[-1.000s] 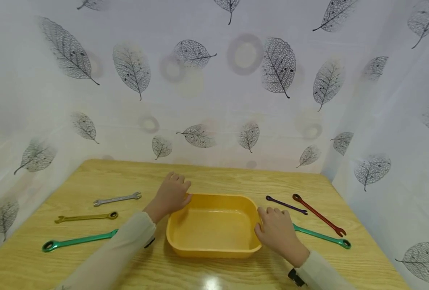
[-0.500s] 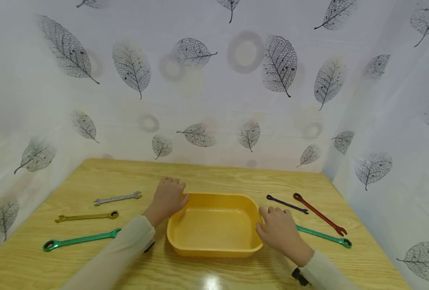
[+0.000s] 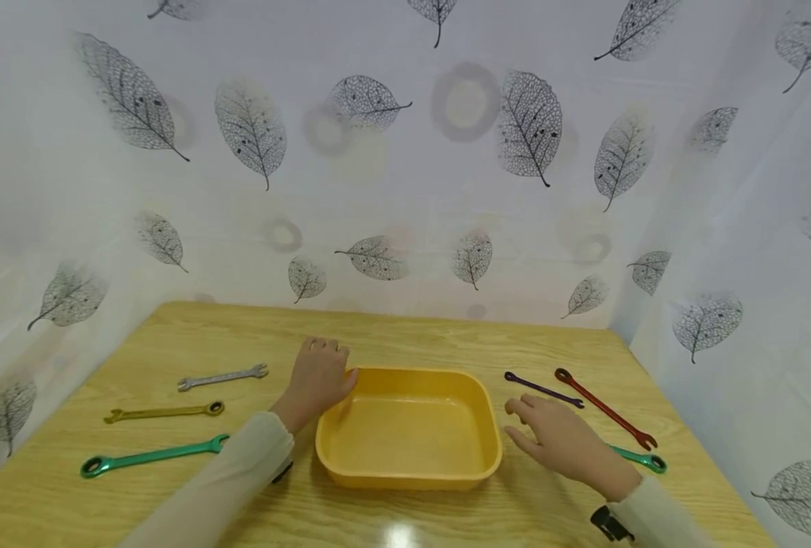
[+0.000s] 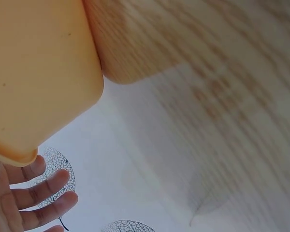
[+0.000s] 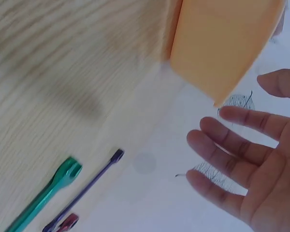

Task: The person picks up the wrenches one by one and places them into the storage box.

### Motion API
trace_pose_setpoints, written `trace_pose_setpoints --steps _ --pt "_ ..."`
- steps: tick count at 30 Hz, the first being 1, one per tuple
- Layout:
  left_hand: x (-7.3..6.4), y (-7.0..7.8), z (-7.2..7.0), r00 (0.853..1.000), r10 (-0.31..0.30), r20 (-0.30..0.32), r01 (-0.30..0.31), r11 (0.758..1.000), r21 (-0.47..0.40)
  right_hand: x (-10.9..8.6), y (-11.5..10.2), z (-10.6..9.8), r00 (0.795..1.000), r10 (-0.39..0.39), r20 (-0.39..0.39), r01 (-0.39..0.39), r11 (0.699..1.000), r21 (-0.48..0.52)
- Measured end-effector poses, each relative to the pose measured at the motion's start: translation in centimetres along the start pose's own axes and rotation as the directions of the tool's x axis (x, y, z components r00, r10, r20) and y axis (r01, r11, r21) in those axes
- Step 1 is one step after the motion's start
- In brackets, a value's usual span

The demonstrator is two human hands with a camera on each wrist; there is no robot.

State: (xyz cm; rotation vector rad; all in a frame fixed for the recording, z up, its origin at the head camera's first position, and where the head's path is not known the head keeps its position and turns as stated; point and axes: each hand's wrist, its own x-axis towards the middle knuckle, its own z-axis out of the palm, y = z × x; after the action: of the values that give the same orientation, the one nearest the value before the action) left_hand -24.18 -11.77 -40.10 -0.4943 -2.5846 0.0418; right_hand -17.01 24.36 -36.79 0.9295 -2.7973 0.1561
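A yellow plastic tub (image 3: 412, 441) with rounded corners stands on the wooden table, with nothing inside it. My left hand (image 3: 318, 380) is at its far left corner, thumb over the rim. In the left wrist view its loosely extended fingers (image 4: 41, 193) lie outside the rim, with the thumb hidden behind the wall. Off the tub's right side is my right hand (image 3: 563, 438), fingers spread and relaxed and holding nothing. The right wrist view shows a gap between the fingertips (image 5: 210, 125) and the tub wall. The right forearm and hand partly cover a green wrench (image 3: 641, 459).
On the left lie a silver open-end wrench (image 3: 222, 377), a yellow ratchet wrench (image 3: 162, 412) and a green ratchet wrench (image 3: 152, 455). A purple wrench (image 3: 544, 389) and a red wrench (image 3: 604, 407) lie on the right. Leaf-printed curtain (image 3: 405, 175) surrounds the table.
My right hand has let go of the tub's right rim and moved off to the right, its fingers spreading. The left hand has drawn slightly back toward me along the corner.
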Motion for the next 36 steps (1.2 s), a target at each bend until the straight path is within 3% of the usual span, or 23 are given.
trace_pose_setpoints --steps 6,13,21,36 --pt "-0.3 0.0 0.0 1.0 -0.008 -0.009 0.008 0.999 -0.033 -0.9 2.2 -0.3 1.0 -0.017 0.023 0.016 0.998 0.059" --pt "-0.2 0.1 0.0 1.0 -0.002 -0.022 0.001 0.999 -0.049 -1.8 4.4 -0.5 0.988 0.106 0.116 -0.111 0.993 0.037" --pt "-0.4 0.2 -0.2 1.0 0.003 -0.029 -0.005 0.999 -0.044 -2.7 5.9 -0.3 0.974 0.17 0.149 -0.176 0.984 0.026" --pt "-0.1 0.2 -0.3 1.0 0.003 -0.029 -0.003 1.0 -0.013 -3.7 8.2 0.2 0.975 0.158 0.158 -0.162 0.987 0.01"
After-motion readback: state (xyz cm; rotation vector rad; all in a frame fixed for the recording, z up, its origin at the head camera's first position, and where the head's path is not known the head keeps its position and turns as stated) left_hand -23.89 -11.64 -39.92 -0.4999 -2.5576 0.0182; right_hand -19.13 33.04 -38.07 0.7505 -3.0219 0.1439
